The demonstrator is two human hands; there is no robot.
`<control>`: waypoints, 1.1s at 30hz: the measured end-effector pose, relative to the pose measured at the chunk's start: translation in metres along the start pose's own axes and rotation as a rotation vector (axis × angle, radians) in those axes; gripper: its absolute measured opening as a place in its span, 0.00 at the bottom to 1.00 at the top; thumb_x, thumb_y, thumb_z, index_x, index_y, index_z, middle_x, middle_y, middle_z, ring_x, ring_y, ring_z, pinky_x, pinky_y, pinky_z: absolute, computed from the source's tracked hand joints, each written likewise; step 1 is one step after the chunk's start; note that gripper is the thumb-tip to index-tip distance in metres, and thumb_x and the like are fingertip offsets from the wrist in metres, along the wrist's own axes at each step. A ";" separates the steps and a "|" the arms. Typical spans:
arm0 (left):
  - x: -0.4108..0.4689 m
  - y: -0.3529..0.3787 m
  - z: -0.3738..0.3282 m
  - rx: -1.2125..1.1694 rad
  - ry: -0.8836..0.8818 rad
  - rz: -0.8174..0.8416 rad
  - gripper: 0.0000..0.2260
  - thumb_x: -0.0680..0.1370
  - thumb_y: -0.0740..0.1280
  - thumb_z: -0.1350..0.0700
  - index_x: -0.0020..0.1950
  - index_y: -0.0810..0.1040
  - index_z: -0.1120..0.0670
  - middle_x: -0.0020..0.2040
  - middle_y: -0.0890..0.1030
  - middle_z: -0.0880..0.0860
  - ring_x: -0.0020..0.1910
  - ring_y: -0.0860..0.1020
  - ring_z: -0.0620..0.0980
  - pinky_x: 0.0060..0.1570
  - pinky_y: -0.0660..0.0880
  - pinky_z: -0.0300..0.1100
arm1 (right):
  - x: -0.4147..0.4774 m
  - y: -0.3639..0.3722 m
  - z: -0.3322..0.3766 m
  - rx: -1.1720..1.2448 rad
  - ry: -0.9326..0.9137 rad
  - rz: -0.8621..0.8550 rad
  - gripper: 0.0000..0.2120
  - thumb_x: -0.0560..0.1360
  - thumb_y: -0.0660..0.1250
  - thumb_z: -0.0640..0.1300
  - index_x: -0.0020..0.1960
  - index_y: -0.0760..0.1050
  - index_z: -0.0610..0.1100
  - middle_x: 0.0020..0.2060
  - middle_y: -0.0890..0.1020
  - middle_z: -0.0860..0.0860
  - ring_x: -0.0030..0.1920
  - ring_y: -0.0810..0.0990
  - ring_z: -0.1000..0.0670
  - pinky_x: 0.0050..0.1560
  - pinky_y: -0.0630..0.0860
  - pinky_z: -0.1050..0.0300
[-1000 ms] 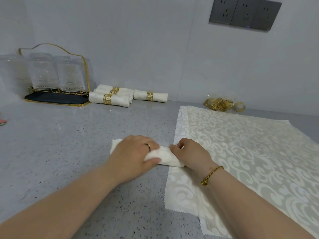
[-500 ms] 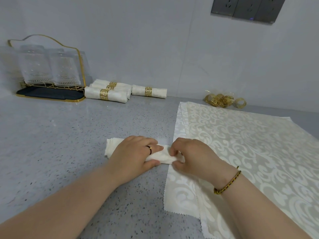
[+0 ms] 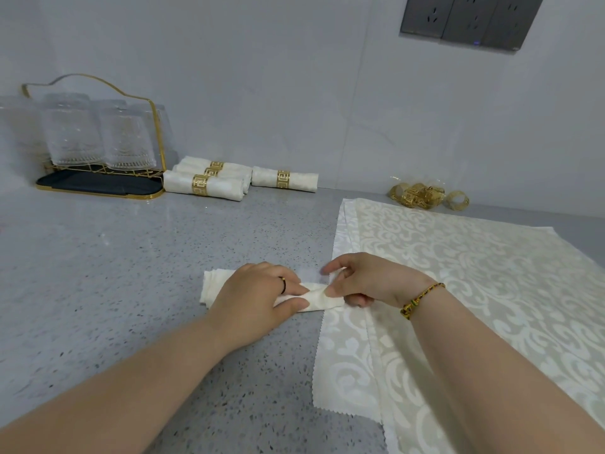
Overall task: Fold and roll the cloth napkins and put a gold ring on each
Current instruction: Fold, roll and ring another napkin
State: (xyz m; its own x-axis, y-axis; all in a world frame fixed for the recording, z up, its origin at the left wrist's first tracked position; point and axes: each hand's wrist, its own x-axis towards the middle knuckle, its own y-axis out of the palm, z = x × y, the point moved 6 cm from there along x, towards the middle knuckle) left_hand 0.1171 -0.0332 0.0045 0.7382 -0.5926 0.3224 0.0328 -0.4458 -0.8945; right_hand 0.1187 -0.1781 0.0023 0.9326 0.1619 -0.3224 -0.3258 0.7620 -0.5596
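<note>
A rolled cream napkin lies on the grey counter, its right end on the edge of a stack of flat patterned napkins. My left hand grips the roll over its middle, fingers and thumb curled round it. My right hand pinches the roll's right end with thumb and curled fingers. Loose gold rings lie in a heap by the wall at the back right. Three finished rolls with gold rings lie at the back, a little left of centre.
A gold wire rack with upturned glasses stands on a dark tray at the back left. Grey wall sockets sit high on the right. The tiled wall closes the back of the counter.
My right hand has shifted from pressing the roll's right end to pinching it, index finger now raised. My left hand stays on the roll. The camera has tilted slightly.
</note>
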 end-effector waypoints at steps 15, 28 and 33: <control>0.024 0.009 -0.006 -0.143 -0.246 0.163 0.11 0.72 0.69 0.51 0.53 0.78 0.49 0.45 0.77 0.45 0.44 0.74 0.45 0.36 0.65 0.30 | -0.010 -0.001 -0.003 0.118 -0.123 -0.122 0.06 0.72 0.68 0.35 0.39 0.75 0.44 0.14 0.70 0.57 0.15 0.66 0.59 0.18 0.59 0.73; 0.054 0.000 0.030 -0.001 -0.362 -0.102 0.11 0.75 0.65 0.49 0.57 0.76 0.47 0.54 0.79 0.48 0.52 0.76 0.49 0.41 0.64 0.36 | -0.001 -0.057 -0.025 0.032 -0.054 -0.348 0.10 0.75 0.65 0.42 0.56 0.75 0.41 0.38 0.74 0.51 0.21 0.70 0.61 0.22 0.64 0.72; 0.069 0.004 0.055 0.012 -0.405 -0.238 0.10 0.76 0.63 0.48 0.56 0.76 0.47 0.51 0.81 0.49 0.50 0.76 0.50 0.40 0.63 0.38 | 0.021 -0.148 -0.066 -0.158 0.063 -0.650 0.13 0.76 0.63 0.40 0.60 0.75 0.38 0.53 0.77 0.45 0.42 0.74 0.52 0.38 0.69 0.69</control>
State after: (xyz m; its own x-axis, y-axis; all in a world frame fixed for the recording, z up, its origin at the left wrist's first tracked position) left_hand 0.2053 -0.0394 0.0062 0.9127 -0.1643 0.3743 0.2390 -0.5284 -0.8146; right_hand 0.1758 -0.3286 0.0277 0.9376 -0.3393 0.0764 0.2756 0.5908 -0.7583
